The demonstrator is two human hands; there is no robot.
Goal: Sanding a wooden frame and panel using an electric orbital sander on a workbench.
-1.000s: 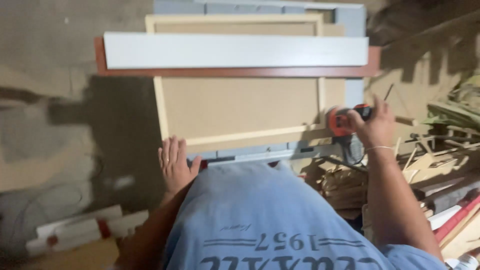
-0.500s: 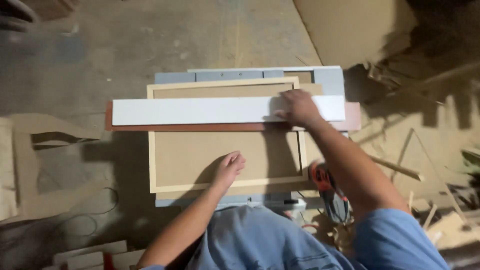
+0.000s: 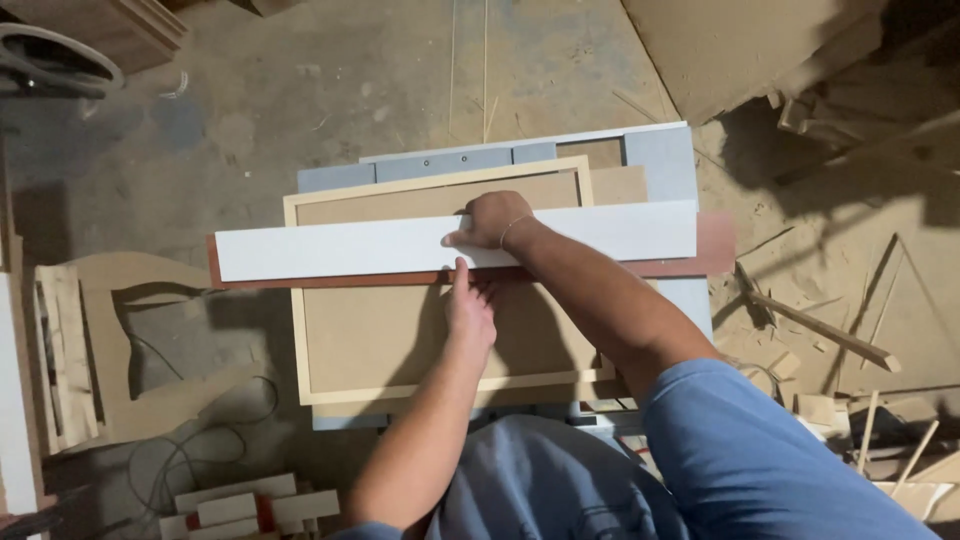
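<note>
A long white board lies flat across a framed brown panel, its long axis running left to right, one end pointing toward the left edge of the panel and the other reaching past the frame on the right. Just under it, a reddish-brown strip runs the same way, showing along the near edge and sticking out at the right end. The right hand rests on top of the white board near its middle, its grip flat and loose, fingers curled over the surface rather than closed around it. The left hand lies open on the panel, fingertips touching the near edge of the strip and board. The panel sits on a grey table, with wood offcuts scattered on the dusty floor to the right.
</note>
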